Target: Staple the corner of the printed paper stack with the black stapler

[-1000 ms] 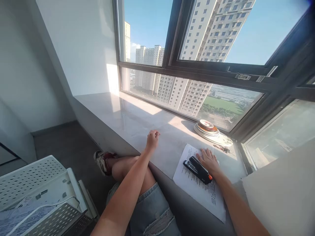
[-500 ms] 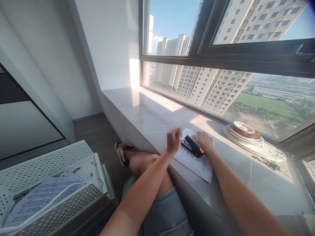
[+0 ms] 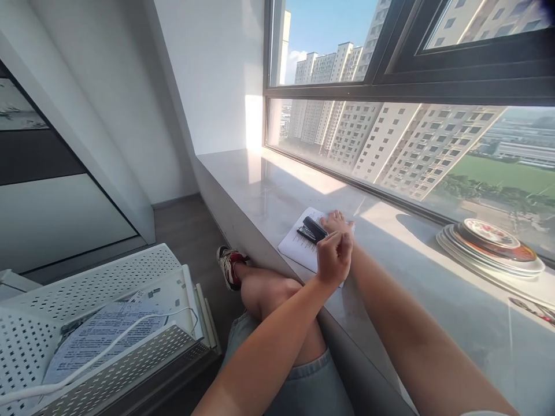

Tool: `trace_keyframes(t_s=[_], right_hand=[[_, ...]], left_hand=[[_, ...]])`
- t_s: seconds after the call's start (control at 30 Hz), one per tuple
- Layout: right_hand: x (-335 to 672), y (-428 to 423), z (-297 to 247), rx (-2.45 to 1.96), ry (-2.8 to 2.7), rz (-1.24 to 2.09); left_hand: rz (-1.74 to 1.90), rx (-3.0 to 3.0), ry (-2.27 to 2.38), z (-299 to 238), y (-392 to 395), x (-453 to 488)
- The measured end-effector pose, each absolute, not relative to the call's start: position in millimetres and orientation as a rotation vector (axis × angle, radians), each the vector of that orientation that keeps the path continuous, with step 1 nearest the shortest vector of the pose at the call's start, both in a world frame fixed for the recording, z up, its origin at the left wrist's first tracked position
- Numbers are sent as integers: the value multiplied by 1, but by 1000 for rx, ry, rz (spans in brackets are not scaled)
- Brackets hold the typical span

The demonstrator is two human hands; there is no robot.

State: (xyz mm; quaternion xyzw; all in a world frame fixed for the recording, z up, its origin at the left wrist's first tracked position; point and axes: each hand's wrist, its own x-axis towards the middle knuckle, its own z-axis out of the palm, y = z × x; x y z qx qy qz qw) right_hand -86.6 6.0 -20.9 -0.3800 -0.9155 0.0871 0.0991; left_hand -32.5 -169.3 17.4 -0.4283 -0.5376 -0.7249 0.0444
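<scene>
A black stapler (image 3: pixel 313 230) lies on printed sheets of paper (image 3: pixel 299 249) on the window sill. My left hand (image 3: pixel 335 257) is curled into a fist at the stapler's near end, and covers that end and part of the paper. I see nothing in its fingers; whether it touches the stapler I cannot tell. My right hand (image 3: pixel 338 223) lies flat with fingers spread at the far right edge of the sheets, just beyond the stapler. Its wrist is partly hidden behind the left fist.
A stack of plates (image 3: pixel 489 245) stands on the stone sill (image 3: pixel 243 185) at the right, by the window. Below left, a white perforated basket (image 3: pixel 143 260) holds printed papers (image 3: pixel 108 326) and a white cable (image 3: pixel 117 335). My bent leg (image 3: pixel 269 294) rests against the sill's front.
My left fist has moved from the stapler's left side to over its near end. The right hand stays flat on the paper. The camera view has shifted.
</scene>
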Motion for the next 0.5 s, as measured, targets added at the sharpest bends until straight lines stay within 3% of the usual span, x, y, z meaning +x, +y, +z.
trace_keyframes(t_s=[0.3,0.5], right_hand=[[-74,-1,-23,-1058,-2713,273],[8,32,-50,-1023,-2698,256]], left_hand=[[-2085,-1375,-1644,15,-167,-30],[-1900,-1603,-1660,4,-214,-8]])
